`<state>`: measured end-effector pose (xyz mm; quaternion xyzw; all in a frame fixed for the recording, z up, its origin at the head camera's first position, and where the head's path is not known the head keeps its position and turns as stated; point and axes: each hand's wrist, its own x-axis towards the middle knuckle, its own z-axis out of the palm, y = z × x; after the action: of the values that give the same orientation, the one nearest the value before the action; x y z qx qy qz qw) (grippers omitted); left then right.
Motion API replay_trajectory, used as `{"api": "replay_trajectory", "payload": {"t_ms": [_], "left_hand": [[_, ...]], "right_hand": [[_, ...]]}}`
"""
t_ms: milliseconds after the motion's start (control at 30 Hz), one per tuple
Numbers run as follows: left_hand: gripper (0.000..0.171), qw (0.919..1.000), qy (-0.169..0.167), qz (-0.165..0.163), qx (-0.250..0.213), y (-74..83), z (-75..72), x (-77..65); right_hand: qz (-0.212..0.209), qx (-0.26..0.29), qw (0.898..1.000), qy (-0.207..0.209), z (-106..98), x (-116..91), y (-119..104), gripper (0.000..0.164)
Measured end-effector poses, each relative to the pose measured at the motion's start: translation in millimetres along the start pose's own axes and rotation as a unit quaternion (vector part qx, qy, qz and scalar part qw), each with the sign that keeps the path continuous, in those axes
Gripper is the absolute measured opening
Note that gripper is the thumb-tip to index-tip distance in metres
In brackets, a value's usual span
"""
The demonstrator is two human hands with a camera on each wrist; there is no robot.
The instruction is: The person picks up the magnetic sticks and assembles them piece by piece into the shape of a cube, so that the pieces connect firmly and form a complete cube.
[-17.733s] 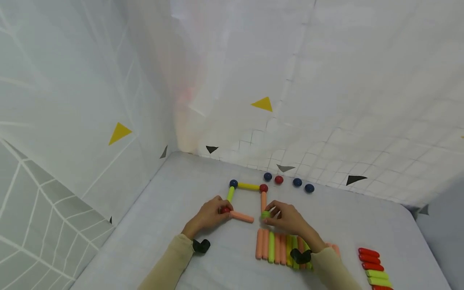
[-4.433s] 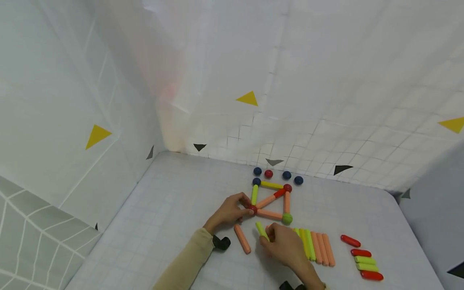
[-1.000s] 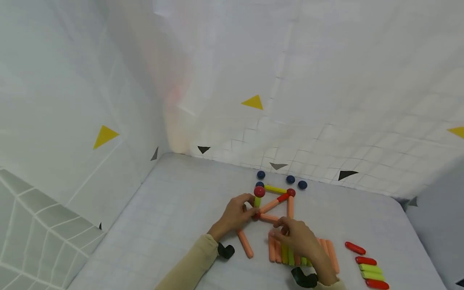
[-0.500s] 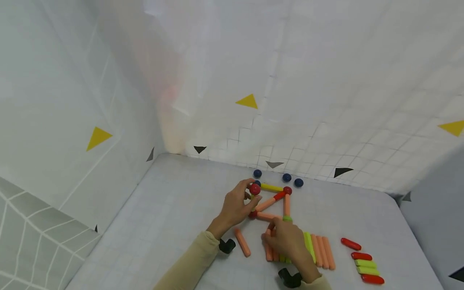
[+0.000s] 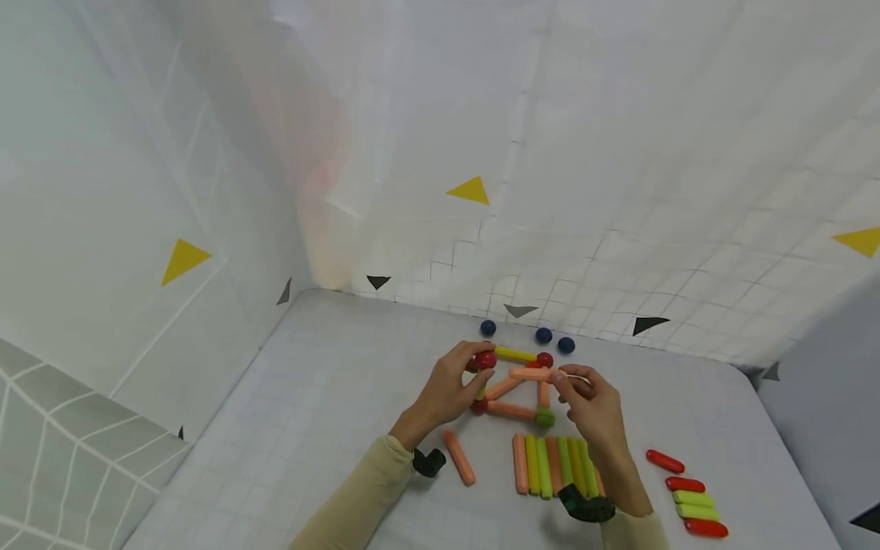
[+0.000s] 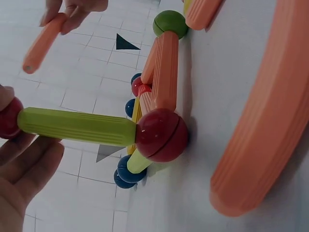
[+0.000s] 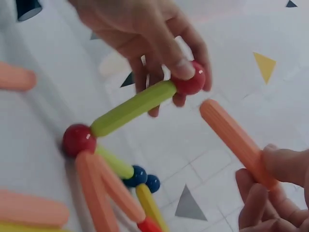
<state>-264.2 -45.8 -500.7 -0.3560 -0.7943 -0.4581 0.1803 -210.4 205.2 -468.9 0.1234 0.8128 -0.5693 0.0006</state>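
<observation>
My left hand point(image 5: 447, 389) pinches a red ball point(image 7: 192, 79) at the top of a standing lime-green magnetic rod point(image 6: 79, 126). That rod rises from a lower red ball point(image 6: 161, 135), a corner of a flat four-sided frame on the table. The frame has balls at its corners, including a green ball point(image 5: 545, 418), and a diagonal of a salmon and a red piece. Between thumb and fingers, my right hand point(image 5: 596, 405) holds a salmon magnetic rod point(image 7: 231, 137) in the air. Its free end points toward the upper red ball, apart from it.
A row of salmon, yellow and green rods point(image 5: 544, 466) lies in front of the frame. One salmon rod point(image 5: 458, 457) lies alone near the left wrist. Loose blue balls point(image 5: 544, 335) sit by the back wall; short red and green rods point(image 5: 696, 504) lie at right.
Since the oldest frame, the frame has gained its diagonal and the upright green rod with red ball. Lately my left hand rose to that ball; my right hand lifted a salmon rod from the row.
</observation>
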Motion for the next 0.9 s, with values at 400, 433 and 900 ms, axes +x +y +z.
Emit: {"api": "replay_trajectory", "payload": {"t_ms": [400, 433, 900], "left_hand": [[0.038, 0.9998, -0.015, 0.000, -0.012, 2.3, 2.0, 5.0], [0.038, 0.9997, -0.019, -0.003, -0.011, 2.3, 2.4, 5.3], [0.042, 0.9992, -0.020, -0.023, -0.027, 2.6, 2.9, 7.6]], "right_hand": [[-0.065, 0.071, 0.994, 0.042, 16.9, 1.0, -1.9, 0.048], [-0.064, 0.067, 0.994, 0.055, 15.9, 1.4, -1.4, 0.048], [-0.042, 0.087, 0.995, 0.031, 25.4, 2.1, 1.3, 0.052]]}}
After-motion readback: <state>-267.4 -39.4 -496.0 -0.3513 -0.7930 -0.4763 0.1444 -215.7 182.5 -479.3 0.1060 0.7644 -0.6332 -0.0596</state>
